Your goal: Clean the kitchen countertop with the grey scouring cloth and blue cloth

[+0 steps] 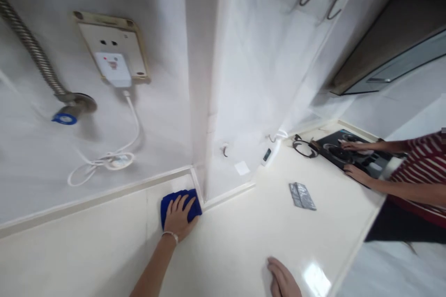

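My left hand (pixel 178 217) lies flat, fingers spread, pressing a blue cloth (pixel 181 204) onto the cream countertop (pixel 237 241), right in the corner where the wall pillar meets the backsplash. A thin bracelet sits on that wrist. My right hand (pixel 283 279) rests flat on the countertop near the bottom edge of view, fingers together and stretched out, holding nothing.
A wall socket with a white plug (pixel 114 68) and coiled cable (pixel 111 161) hangs at left, beside a metal hose (pixel 31 46). A grey packet (pixel 302 196) lies on the counter. Another person in a red striped top has both hands (pixel 353 160) at a black hob (pixel 348 151).
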A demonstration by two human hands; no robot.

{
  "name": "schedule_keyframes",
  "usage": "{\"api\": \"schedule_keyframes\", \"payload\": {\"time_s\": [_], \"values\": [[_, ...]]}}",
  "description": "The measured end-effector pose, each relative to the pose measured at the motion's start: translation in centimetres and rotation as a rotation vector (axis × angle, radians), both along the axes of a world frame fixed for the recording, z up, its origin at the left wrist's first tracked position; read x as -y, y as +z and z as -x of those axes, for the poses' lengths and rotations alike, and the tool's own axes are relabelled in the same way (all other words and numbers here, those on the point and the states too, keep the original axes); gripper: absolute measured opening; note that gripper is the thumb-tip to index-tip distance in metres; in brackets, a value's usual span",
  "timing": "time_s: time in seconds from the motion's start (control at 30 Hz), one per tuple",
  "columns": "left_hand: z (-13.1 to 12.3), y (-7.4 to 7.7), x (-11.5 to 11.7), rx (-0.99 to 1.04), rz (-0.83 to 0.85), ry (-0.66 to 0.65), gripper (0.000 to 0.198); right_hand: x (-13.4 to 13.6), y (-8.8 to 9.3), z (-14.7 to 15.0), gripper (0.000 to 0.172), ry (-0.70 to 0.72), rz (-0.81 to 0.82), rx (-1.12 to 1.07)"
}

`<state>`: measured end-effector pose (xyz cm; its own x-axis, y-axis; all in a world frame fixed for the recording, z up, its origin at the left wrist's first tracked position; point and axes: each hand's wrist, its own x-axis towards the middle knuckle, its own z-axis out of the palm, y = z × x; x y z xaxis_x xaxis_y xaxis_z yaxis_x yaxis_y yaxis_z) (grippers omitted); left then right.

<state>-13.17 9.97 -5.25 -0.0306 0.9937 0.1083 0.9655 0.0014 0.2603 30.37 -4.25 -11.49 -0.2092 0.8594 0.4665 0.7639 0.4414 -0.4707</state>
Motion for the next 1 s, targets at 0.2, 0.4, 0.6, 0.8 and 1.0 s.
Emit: {"api": "schedule_keyframes", "payload": {"time_s": [0.2,0.4,0.6,0.8,1.0], "values": [[0.0,-1.6,3.0,0.255,-0.140,-0.024,0.046,0.1,-0.4,-0.5,0.039,-0.009,0.001,0.061],[-1.1,-1.2,1.1,0.443,-0.279,0.354,0.048,-0.3,-1.3,-0.6,0.042,0.048,-0.051,-0.023],[-1.3,-0.2,-6.0,0.591,-0.335,0.603,0.061,0.2,-1.0,-0.3,0.038,0.007,0.003,0.032],[-1.2,0.1,-11.9,0.599,-0.235,0.303,0.053,0.6,-0.5,-0.7,0.040,0.006,0.046,0.077],[0.8,-0.2,-13.6,0.462,-0.125,0.211,0.068,0.5,-1.0,-1.5,0.040,0.048,0.069,0.049]]}}
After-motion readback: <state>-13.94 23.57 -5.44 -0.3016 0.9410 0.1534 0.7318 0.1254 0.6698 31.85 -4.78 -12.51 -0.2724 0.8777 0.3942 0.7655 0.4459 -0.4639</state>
